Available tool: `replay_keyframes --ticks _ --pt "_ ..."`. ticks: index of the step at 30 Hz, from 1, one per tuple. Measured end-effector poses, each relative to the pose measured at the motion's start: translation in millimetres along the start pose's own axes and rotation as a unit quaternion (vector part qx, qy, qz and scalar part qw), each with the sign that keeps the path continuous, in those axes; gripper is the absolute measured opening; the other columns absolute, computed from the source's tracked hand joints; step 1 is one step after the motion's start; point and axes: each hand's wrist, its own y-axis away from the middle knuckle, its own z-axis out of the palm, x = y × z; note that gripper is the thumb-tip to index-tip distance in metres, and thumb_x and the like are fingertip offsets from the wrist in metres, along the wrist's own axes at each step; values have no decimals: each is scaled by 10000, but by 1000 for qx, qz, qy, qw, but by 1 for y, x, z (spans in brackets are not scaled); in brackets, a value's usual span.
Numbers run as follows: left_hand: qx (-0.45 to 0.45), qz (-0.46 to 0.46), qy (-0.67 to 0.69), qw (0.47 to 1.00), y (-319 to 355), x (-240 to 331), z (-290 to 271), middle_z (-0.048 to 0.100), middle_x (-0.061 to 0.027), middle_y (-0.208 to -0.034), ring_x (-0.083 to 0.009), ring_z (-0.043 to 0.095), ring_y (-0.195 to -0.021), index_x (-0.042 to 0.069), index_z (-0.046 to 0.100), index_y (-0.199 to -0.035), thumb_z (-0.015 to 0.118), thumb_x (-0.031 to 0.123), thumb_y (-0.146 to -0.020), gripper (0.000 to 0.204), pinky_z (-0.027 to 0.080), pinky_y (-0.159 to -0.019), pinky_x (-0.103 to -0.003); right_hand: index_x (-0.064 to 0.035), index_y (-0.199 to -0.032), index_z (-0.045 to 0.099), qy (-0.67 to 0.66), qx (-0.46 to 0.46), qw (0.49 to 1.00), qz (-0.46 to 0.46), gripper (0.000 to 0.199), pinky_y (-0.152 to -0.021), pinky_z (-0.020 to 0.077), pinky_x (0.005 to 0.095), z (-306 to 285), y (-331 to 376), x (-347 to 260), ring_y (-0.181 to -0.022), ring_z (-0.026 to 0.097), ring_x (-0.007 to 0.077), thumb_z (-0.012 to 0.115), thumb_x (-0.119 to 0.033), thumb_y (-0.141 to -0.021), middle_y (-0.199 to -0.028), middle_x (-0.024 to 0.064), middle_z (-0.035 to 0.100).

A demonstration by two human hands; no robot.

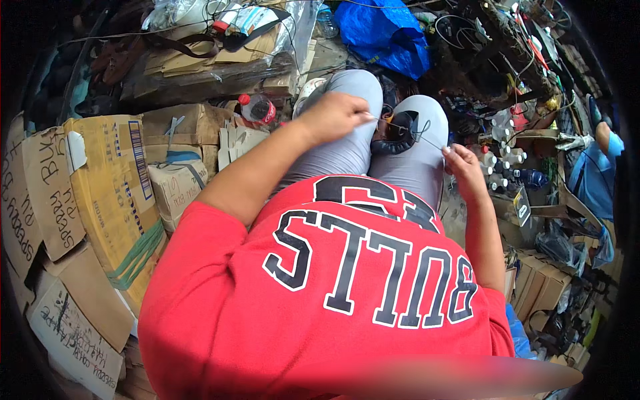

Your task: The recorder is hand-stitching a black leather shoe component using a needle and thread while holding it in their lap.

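Note:
Between my grey-trousered knees sits a dark shoe (392,145), its opening edged in black and a bit of orange showing inside. A thin cord (432,141) crosses over the shoe, with a small loop near the right knee. On the left, my left hand (337,117) is closed in a pinch near the left knee, gripping the cord's pale end. Beyond the right knee, my right hand (465,171) pinches the cord's other end between thumb and fingers. The cord looks stretched between both hands. Part of the shoe is hidden between my legs.
Cardboard boxes (110,193) line the left side. A red-capped bottle (257,109) stands by the left knee. Ahead lies a blue plastic bag (383,37). Several small bottles (501,157) crowd the right, near a person's hand (603,139) at the far right.

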Motion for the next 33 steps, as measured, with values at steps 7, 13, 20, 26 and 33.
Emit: replay_keyframes --ticks 7,13,20,26,33 --pt "112 -153 157 969 60 -85 -72 604 -17 -711 -79 527 -674 17 667 -872 564 225 -886 233 425 -631 -252 -110 -800 576 -70 79 993 60 212 -524 277 226 -75 21 42 -573 335 44 598 -311 -866 -649 -74 403" --pt "241 -38 41 969 14 -49 -55 614 -131 -1107 -222 561 -1066 48 614 -1113 610 202 -845 310 421 -919 -311 -93 -1211 576 86 101 989 59 328 -603 372 210 -90 8 43 -664 417 70 542 -149 -890 -860 -20 476" --pt "-16 100 52 994 -58 20 34 617 -106 -1006 -153 566 -950 27 621 -1027 680 156 -787 278 451 -820 -281 -13 -883 604 236 4 952 -192 75 -731 425 240 8 -24 -45 -837 518 95 585 6 -814 -873 23 552" --pt "-209 -34 109 971 -80 22 33 581 -10 -745 -74 512 -593 23 628 -932 699 214 -790 249 425 -534 -242 -30 -865 607 221 -46 957 -180 107 -745 427 226 10 -41 -38 -842 516 94 579 52 -802 -896 10 497" --pt "-219 -86 253 938 -80 14 38 575 31 -719 -50 497 -617 34 644 -911 696 205 -787 217 396 -560 -210 -29 -867 605 180 -86 967 -156 128 -720 432 218 16 -38 -38 -810 517 75 569 70 -794 -872 4 499"
